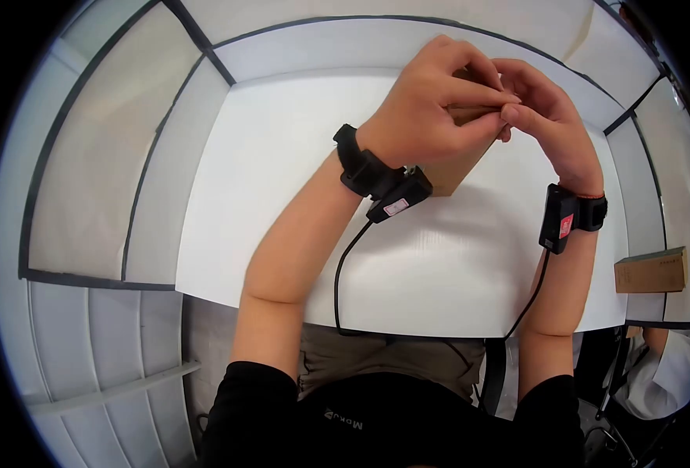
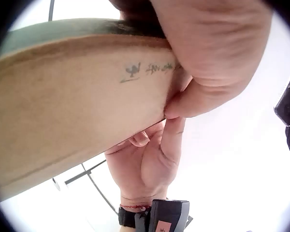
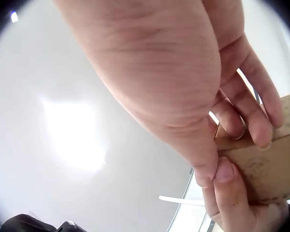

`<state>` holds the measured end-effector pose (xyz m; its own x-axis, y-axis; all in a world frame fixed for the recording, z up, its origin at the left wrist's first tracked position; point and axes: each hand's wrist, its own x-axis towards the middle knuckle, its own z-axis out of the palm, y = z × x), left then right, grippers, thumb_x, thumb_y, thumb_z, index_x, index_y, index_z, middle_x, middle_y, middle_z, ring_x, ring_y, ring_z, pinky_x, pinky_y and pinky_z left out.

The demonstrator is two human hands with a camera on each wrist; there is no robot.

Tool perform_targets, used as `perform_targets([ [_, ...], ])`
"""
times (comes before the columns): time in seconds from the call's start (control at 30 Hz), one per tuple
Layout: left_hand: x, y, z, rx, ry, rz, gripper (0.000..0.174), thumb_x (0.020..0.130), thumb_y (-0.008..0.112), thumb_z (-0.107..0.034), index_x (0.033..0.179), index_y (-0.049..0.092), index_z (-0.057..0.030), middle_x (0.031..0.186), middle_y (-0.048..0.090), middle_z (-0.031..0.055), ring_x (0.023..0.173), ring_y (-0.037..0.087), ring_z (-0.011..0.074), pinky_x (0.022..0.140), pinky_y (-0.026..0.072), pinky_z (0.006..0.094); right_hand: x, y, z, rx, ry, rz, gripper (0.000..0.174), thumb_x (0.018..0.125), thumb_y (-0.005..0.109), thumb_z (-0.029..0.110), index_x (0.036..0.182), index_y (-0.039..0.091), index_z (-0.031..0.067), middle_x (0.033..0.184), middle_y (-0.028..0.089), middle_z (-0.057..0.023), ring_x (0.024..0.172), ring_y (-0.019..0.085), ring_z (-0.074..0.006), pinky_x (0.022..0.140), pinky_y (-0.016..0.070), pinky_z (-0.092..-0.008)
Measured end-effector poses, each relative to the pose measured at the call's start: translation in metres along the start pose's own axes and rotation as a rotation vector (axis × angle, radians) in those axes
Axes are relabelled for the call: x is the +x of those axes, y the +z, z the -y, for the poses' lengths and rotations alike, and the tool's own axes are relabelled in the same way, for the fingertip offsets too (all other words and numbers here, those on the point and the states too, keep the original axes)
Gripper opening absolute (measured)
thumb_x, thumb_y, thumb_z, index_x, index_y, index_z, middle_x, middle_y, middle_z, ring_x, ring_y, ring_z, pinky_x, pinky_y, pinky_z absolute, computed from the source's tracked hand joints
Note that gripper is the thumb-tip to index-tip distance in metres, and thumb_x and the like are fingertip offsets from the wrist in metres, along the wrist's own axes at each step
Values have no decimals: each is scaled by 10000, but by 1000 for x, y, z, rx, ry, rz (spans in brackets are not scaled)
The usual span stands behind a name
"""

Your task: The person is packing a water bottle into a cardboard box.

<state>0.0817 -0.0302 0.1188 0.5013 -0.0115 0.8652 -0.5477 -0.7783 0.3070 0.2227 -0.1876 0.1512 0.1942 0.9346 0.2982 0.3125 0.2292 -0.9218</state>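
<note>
A brown cardboard box [image 1: 456,170] is held up at a slant over the white table in the head view. My left hand [image 1: 442,105] grips its upper part, fingers curled and thumb near the corner. From the other side my right hand [image 1: 554,117] pinches at that corner, the fingertips of both hands meeting there. In the left wrist view the box [image 2: 77,104] shows faint dark writing and a greenish edge. The right wrist view has the right hand's [image 3: 169,63] fingers bent over the box's [image 3: 273,166] edge, beside the left thumb [image 3: 227,181]. The hands hide part of the corner.
A second cardboard box [image 1: 649,273] lies at the far right, by the table's [image 1: 243,195] edge. Pale panels with dark frames surround the table. Black cables hang from both wrist cameras across the front edge. Part of another person in white [image 1: 665,382] shows at the lower right.
</note>
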Motion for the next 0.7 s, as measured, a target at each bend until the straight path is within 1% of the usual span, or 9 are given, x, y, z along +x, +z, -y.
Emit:
perform_targets([
  [0.23,-1,-2,3,34,14,-20,169,798,758,-78,953,807,-123,1084,668,15,1024,584,213,882,503,338,3,9,-4,37,15,-62,423,974,668,251,1324,578,31,863,575,19,802,576,-97,735,496,-257],
  [0.27,-4,-2,3,20,-15,-8,291,772,781,-100,1062,778,-117,1177,640,44,1085,559,247,930,491,374,4,13,-10,73,-5,-107,494,975,671,276,1379,523,36,932,578,7,880,566,-105,791,496,-273],
  [0.33,-10,2,0,35,-56,-34,668,747,833,-174,1370,600,-118,1392,506,119,1203,508,303,1002,468,419,3,16,-28,38,-89,-125,650,927,725,342,1435,462,32,1097,601,-33,1065,574,-160,954,477,-330],
  [0.43,-31,6,-2,104,-103,-30,1119,730,874,-237,1600,178,-133,1548,296,188,1356,412,364,1106,410,465,-13,29,-53,70,2,-134,790,844,800,379,1459,441,35,1302,585,-81,1271,518,-222,1100,392,-387],
  [0.47,-39,5,-2,65,-171,28,1157,735,870,-247,1600,111,-130,1569,233,205,1368,400,399,1102,421,473,-21,35,-53,4,151,-116,873,777,848,349,1474,424,42,1421,550,-120,1368,469,-257,1148,345,-408],
  [0.53,-57,-2,-6,-8,-317,144,1239,746,863,-267,1601,-22,-124,1611,107,240,1393,376,468,1094,444,488,-28,47,-55,25,310,-24,889,754,862,257,1483,403,38,1442,539,-127,1367,479,-266,1132,375,-412],
  [0.57,-69,-2,-4,-36,-343,190,1240,767,838,-249,1595,-68,-77,1612,170,269,1402,391,464,1104,439,467,-30,53,-59,67,318,-23,877,752,861,236,1475,408,34,1433,545,-130,1355,491,-271,1126,386,-412],
  [0.67,-89,-9,-11,-156,-707,467,1274,786,829,-180,1590,-158,-135,1602,272,233,1474,329,366,1208,311,441,-41,69,-87,87,317,-41,834,747,859,187,1444,432,18,1405,563,-144,1323,522,-282,1108,415,-409],
  [0.7,-100,-11,-10,-198,-722,487,1159,803,806,-176,1611,-21,-108,1590,311,253,1472,352,341,1211,301,411,-45,71,-101,23,304,-58,815,747,859,178,1428,445,12,1394,568,-152,1314,530,-284,1102,423,-406],
])
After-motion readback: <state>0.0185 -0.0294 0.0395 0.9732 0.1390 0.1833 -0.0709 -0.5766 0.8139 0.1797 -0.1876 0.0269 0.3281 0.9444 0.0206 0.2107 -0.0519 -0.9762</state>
